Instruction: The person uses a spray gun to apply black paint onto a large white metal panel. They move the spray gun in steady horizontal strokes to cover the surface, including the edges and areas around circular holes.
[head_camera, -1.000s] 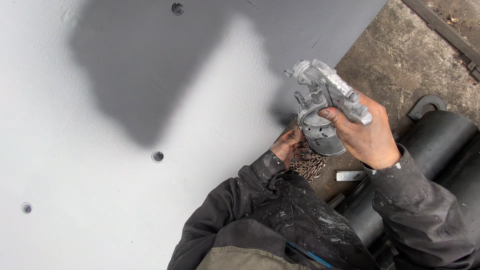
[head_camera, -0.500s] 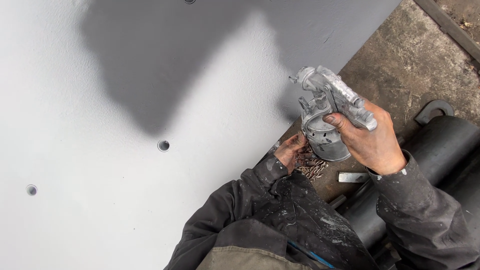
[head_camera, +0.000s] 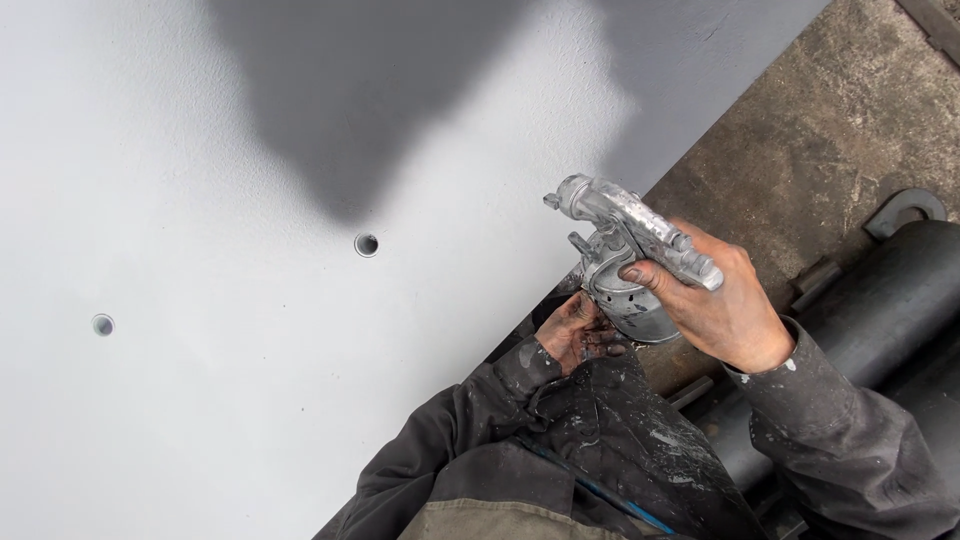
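**Spray gun gripped above the edge of a grey-painted panel**

A metal spray gun (head_camera: 625, 240), coated in silver-grey paint, is held in the right hand (head_camera: 722, 305), whose fingers are closed around the gun's body and handle. Its nozzle is pointed up and to the left, toward the panel, and its round cup (head_camera: 630, 300) hangs beneath it, dulled with overspray. The gun is placed just off the panel's right edge, over the gap between panel and floor.

The left hand (head_camera: 575, 330) is seen just below the cup, dark with grime and partly hidden by the cup and the sleeve; whether it is open or closed on anything cannot be told. The lower part of the cup is hidden behind the right hand, and the trigger cannot be made out.

Both arms are covered by dark, paint-flecked jacket sleeves (head_camera: 850, 440), cut off by the lower edge of the view.

The left and centre of the view are filled by a large flat panel (head_camera: 200, 420), painted an even pale grey, with two small round holes (head_camera: 366, 244) in it and a broad shadow (head_camera: 380, 110) cast across its upper part. A rough, stained concrete floor (head_camera: 830, 130) is seen at the upper right. A dark cylindrical tube (head_camera: 880, 310) lies along the right side, partly covered by the right sleeve
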